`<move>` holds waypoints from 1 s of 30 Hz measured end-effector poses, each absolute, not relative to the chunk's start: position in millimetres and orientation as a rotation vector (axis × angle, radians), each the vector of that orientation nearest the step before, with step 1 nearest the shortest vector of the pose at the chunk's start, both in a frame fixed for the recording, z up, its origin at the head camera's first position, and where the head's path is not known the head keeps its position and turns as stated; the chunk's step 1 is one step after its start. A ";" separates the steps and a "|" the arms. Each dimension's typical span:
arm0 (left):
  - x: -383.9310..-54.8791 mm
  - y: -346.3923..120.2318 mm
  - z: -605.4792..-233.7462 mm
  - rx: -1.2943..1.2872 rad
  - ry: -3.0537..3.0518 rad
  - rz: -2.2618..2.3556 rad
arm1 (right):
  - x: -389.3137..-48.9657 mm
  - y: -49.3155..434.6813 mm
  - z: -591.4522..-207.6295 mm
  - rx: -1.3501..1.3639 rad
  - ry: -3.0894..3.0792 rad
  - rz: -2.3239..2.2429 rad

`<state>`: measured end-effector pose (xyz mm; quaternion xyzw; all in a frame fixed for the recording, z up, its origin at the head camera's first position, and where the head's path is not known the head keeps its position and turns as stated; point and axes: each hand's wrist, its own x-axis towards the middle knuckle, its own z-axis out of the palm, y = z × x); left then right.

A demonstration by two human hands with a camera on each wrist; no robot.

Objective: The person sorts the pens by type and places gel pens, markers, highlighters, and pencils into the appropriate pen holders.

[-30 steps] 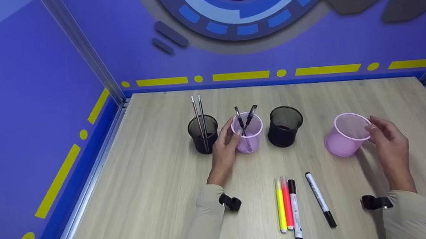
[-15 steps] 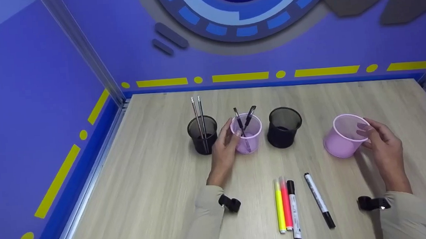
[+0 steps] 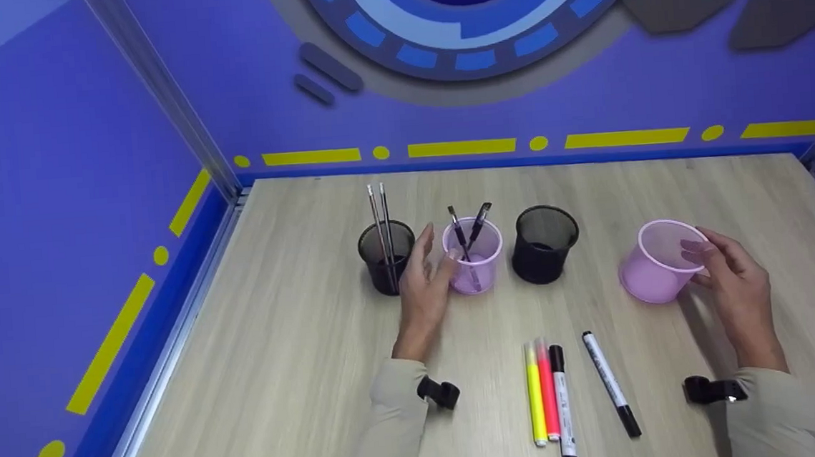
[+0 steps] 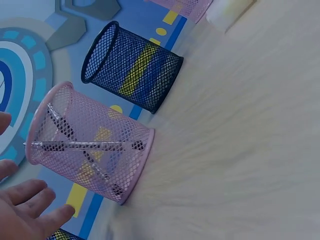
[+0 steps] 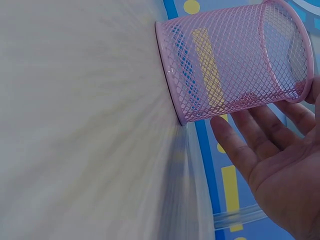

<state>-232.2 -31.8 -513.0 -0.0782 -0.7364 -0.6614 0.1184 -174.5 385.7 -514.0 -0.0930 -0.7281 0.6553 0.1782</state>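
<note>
My left hand [image 3: 423,295] has its fingers spread beside a pink mesh pen cup [image 3: 476,281]; the left wrist view shows a gap between fingers and cup. Two black-capped pens [image 4: 95,146] lean crossed inside that cup. At the right, my right hand [image 3: 738,284] lies along the outer side of a second pink mesh cup [image 3: 651,279], which stands upright. Its fingers [image 5: 270,132] are extended close to the mesh near the rim, not wrapped round it; whether every finger touches cannot be seen.
A black mesh cup [image 3: 381,277] with two pencils [image 3: 386,219] stands left of the left hand. Another black mesh cup [image 3: 542,262] stands between the pink ones. In front lie a yellow highlighter [image 3: 536,399], a pink one [image 3: 548,394] and two white markers [image 3: 564,404].
My left hand has let go of the pink cup with the pens and drawn slightly left, fingers spreading. The right thumb has come off its cup's rim. The cups stay in place.
</note>
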 end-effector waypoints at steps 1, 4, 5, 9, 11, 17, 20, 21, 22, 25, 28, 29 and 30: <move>-231.3 -32.5 -511.7 -0.223 -2.146 -1.919 | -174.2 385.5 -514.1 -0.262 -2.068 1.844; -229.6 -33.0 -507.1 -0.239 -2.113 -1.894 | -173.7 385.1 -513.5 -0.279 -2.084 1.834; -228.9 -32.9 -505.4 -0.245 -2.107 -1.888 | -173.6 385.0 -513.0 -0.290 -2.093 1.826; -225.1 -32.3 -497.7 -0.240 -2.120 -1.782 | -174.2 384.5 -510.3 -0.350 -2.085 1.851; -223.3 -32.1 -494.2 -0.230 -2.113 -1.692 | -174.6 384.4 -509.2 -0.375 -2.092 1.853; -215.9 -30.6 -483.0 -0.236 -1.961 -1.569 | -174.3 383.9 -507.0 -0.404 -2.155 1.808; -211.3 -28.7 -477.5 -0.282 -1.900 -1.613 | -174.3 383.9 -507.6 -0.386 -2.133 1.837; -209.6 -27.8 -475.5 -0.298 -1.894 -1.634 | -174.4 383.9 -508.1 -0.375 -2.115 1.851; -208.1 -26.7 -473.6 -0.312 -1.895 -1.659 | -174.7 383.9 -508.7 -0.364 -2.092 1.870; -203.3 -22.7 -468.6 -0.331 -1.935 -1.718 | -174.8 384.2 -510.7 -0.337 -2.050 1.904; -198.9 -18.5 -464.4 -0.315 -2.009 -1.749 | -175.3 384.5 -511.1 -0.336 -2.036 1.911; -197.5 -17.3 -463.5 -0.305 -2.038 -1.747 | -175.4 384.6 -510.9 -0.341 -2.044 1.904; -196.0 -15.9 -462.7 -0.293 -2.067 -1.742 | -175.5 384.9 -510.5 -0.345 -2.050 1.902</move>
